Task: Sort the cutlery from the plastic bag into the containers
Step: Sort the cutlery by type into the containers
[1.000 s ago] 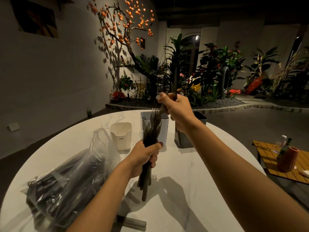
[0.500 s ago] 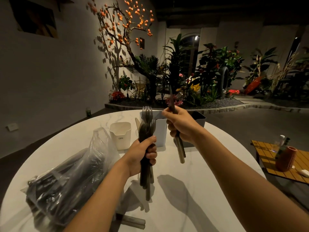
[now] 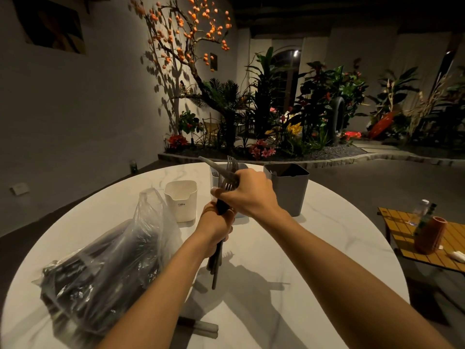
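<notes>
My left hand (image 3: 216, 225) grips a bunch of dark-handled forks (image 3: 216, 263) upright above the table, tines up. My right hand (image 3: 247, 195) sits just above it, closed around the top of the bunch, with one grey piece of cutlery (image 3: 216, 166) slanting out to the upper left from its fingers. A clear plastic bag (image 3: 105, 268) full of dark cutlery lies at the left. Three containers stand behind the hands: a white one (image 3: 180, 200), a light one (image 3: 216, 176) mostly hidden by my right hand, and a dark grey one (image 3: 289, 190).
The round white marble table (image 3: 289, 285) carries everything. One loose piece of cutlery (image 3: 198, 326) lies near the front edge under my left forearm. A low yellow side table (image 3: 427, 238) with a terracotta vase and bottles stands at the right. Plants line the far wall.
My right hand, which held one piece upright beside the bunch, has moved left and down onto the top of the forks. The piece in it now slants left. The left hand shifted slightly right.
</notes>
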Demonstrator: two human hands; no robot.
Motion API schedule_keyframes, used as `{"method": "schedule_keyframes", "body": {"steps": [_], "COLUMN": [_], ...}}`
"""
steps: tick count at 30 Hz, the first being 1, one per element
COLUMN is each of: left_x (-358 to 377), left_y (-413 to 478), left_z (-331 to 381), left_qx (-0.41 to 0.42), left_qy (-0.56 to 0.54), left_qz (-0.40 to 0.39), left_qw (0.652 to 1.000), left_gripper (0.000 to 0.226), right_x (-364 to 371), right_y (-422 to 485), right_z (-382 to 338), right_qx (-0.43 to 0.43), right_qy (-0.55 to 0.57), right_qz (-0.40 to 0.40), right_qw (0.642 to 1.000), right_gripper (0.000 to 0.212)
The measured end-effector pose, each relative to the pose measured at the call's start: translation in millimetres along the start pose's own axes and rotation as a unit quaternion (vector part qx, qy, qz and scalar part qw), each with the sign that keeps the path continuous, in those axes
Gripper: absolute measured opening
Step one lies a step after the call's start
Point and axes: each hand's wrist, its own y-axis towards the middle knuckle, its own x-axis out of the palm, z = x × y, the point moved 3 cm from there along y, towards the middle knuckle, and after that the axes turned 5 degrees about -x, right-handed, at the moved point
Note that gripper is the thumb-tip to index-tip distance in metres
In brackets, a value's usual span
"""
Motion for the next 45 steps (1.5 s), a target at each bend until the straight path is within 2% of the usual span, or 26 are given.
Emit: {"method": "schedule_keyframes", "body": {"steps": [3,8,10,12,15,17,19,21,22,24,25,27,30,33,36,38,41,45], "left_x": [-0.9,-0.8,0.9,1.4,-2.4,-4.2,-5.7,-6.6,-7.5,-9.4,-9.8,-9.1,-4.8,3.3,11.8,16.7,21.6,26.9], "left_y": [4.4,3.0,2.1,3.5,9.6,8.2,4.1,-0.8,-1.8,-2.9,-3.0,-2.4,-2.8,-12.5,-20.6,-23.0,-25.1,-25.6], "left_z": [-0.4,1.5,2.0,-0.6,-12.1,-17.4,-17.1,-15.0,-15.4,-17.8,-18.7,-18.9,-14.5,-6.3,1.4,5.1,8.4,9.7], "left_qx": [0.033,0.07,0.074,0.069,0.061,0.059,0.055,0.049,0.04,0.012,-0.002,-0.025,-0.056,-0.054,-0.039,-0.037,-0.047,-0.038], "left_qy": [0.029,0.088,0.09,0.088,0.132,0.137,0.135,0.142,0.144,0.119,0.101,0.067,-0.012,-0.09,-0.1,-0.111,-0.141,-0.14], "left_qz": [0.014,0.0,-0.01,-0.018,-0.033,-0.044,-0.044,-0.048,-0.053,-0.062,-0.061,-0.046,-0.044,-0.11,-0.156,-0.18,-0.201,-0.183], "left_qw": [0.999,0.994,0.993,0.994,0.989,0.988,0.988,0.987,0.987,0.991,0.993,0.996,0.997,0.988,0.982,0.977,0.968,0.972], "left_gripper": [0.008,0.018,0.014,0.009,0.016,0.019,0.02,0.018,0.017,0.013,0.012,0.014,0.018,0.026,0.038,0.037,0.036,0.041], "right_x": [0.3,-2.1,-2.0,-4.0,-15.8,-24.5,-31.6,-38.5,-44.3,-54.8,-58.7,-62.1,-61.6,-62.7,-63.9,-62.8,-59.8,-49.0], "right_y": [1.1,4.1,2.5,1.1,3.4,10.0,17.6,24.6,26.5,28.6,28.0,26.4,25.4,20.9,16.7,14.2,10.3,2.5], "right_z": [-2.4,0.5,-2.2,-6.7,-13.7,-12.6,-7.3,-0.5,1.5,5.7,6.6,10.0,19.1,23.3,24.6,23.1,21.4,24.5], "right_qx": [0.018,0.046,0.036,0.008,-0.029,-0.018,0.015,0.034,0.04,0.054,0.056,0.055,0.071,0.062,0.035,0.024,0.018,0.027], "right_qy": [0.004,0.044,0.018,-0.033,-0.143,-0.145,-0.069,0.078,0.18,0.388,0.458,0.529,0.546,0.542,0.514,0.5,0.511,0.543], "right_qz": [0.019,0.035,0.043,0.056,0.087,0.112,0.131,0.149,0.161,0.17,0.167,0.168,0.164,0.157,0.165,0.173,0.183,0.167], "right_qw": [1.0,0.997,0.998,0.998,0.985,0.983,0.989,0.985,0.97,0.904,0.871,0.83,0.819,0.823,0.841,0.848,0.84,0.822], "right_gripper": [0.033,0.016,0.011,0.02,0.026,0.027,0.027,0.024,0.023,0.021,0.022,0.024,0.02,0.019,0.022,0.02,0.015,0.024]}}
